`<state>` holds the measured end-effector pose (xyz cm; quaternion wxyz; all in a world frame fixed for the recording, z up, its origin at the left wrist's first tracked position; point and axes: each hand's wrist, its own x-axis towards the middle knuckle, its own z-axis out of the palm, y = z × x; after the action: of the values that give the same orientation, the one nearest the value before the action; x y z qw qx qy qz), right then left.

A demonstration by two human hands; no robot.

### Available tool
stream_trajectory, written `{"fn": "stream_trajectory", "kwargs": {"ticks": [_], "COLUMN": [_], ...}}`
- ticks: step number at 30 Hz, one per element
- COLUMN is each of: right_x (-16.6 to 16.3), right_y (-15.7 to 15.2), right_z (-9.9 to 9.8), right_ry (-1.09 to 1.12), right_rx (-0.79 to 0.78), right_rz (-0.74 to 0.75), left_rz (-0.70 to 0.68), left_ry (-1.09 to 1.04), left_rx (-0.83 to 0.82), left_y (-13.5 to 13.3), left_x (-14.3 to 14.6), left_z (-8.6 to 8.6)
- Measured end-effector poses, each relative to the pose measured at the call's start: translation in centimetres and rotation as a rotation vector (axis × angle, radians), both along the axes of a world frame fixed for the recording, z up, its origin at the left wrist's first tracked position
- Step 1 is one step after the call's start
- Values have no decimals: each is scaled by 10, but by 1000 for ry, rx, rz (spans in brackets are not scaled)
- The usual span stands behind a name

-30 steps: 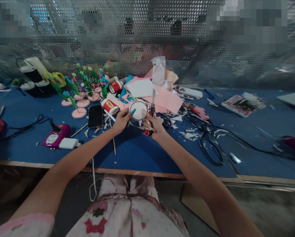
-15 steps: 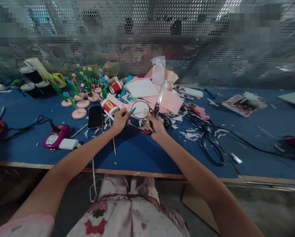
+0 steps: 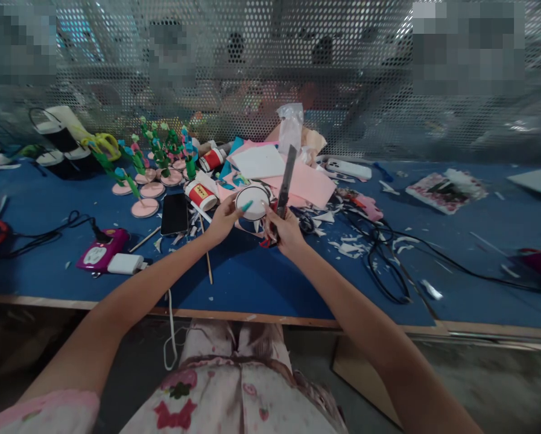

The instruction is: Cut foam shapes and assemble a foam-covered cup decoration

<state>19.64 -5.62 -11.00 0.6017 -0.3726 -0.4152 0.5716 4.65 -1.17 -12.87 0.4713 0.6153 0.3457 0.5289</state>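
Between my hands is a white round disc (image 3: pixel 254 208) with a dark rim, held above the littered tabletop. My left hand (image 3: pixel 224 220) grips its left edge, thumb across the face and fingers underneath. My right hand (image 3: pixel 287 231) is closed around a pair of scissors (image 3: pixel 287 179), blades pointing up and away. Part of their red handle shows below the fingers. That hand's thumb also touches the disc's right edge. White and pink sheets (image 3: pixel 259 163) lie just behind the disc. A red-and-white roll (image 3: pixel 201 194) lies left of it.
Flower figures on pink round bases (image 3: pixel 145 208) stand at the left, near a black phone (image 3: pixel 175 214). A purple power socket (image 3: pixel 102 248) sits nearer the front. Black cables (image 3: pixel 390 274) and paper scraps (image 3: pixel 350 248) spread rightward. A perforated metal screen (image 3: pixel 365 108) rises behind the blue table.
The disc has shifted slightly left and tilted, and my left fingers now wrap further under it. The scissors have turned, so their blades look darker and more upright.
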Motion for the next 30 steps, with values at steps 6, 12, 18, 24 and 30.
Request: {"fn": "stream_trajectory", "kwargs": {"ticks": [6, 12, 18, 24, 30], "right_x": [0, 6, 5, 8, 8], "right_y": [-2, -13, -20, -21, -23], "right_z": [1, 16, 18, 23, 29], "right_ry": [-17, -1, -42, 35, 37], "right_rx": [-25, -87, -104, -129, -140], "right_rz": [32, 187, 423, 514, 525], "left_rz": [106, 169, 196, 153, 136], "left_ry": [-89, -193, -212, -225, -255], "left_rx": [-39, -81, -65, -68, -77], "left_y": [2, 13, 18, 17, 15], "left_x": [0, -8, -10, -9, -7], "left_z": [-2, -5, -8, -7, -4]}}
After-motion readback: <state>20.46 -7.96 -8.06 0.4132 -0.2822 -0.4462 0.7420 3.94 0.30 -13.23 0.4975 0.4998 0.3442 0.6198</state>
